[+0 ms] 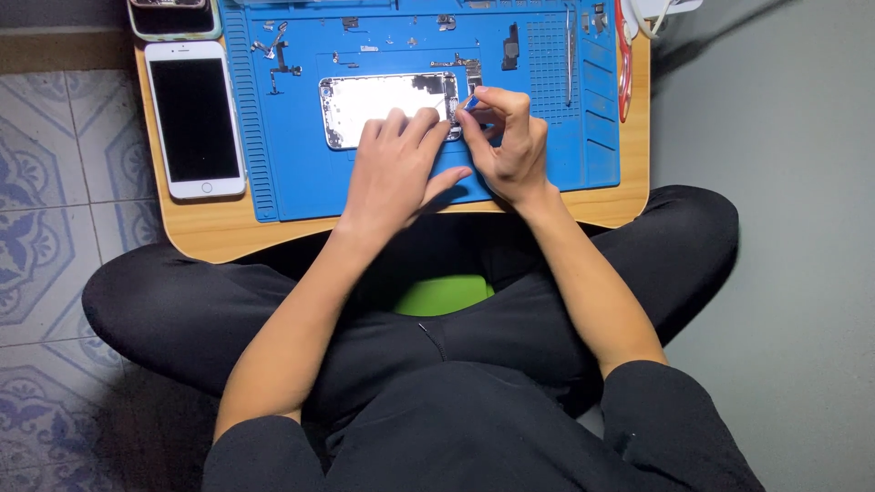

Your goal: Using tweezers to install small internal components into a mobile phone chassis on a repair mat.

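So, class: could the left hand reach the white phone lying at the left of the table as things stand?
Probably yes. The left hand rests on the opened phone shell, and nothing stands between it and the white phone, only bare blue mat.

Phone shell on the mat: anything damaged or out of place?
The phone shell is gutted, its bare metal inside patchy and worn. Small parts lie loose across the blue mat rather than in its side slots. The left hand presses the shell; the right hand pinches a small blue tool at its end. Nothing looks spilled.

Dark rectangular white-framed phone screen [195, 118] at table's left
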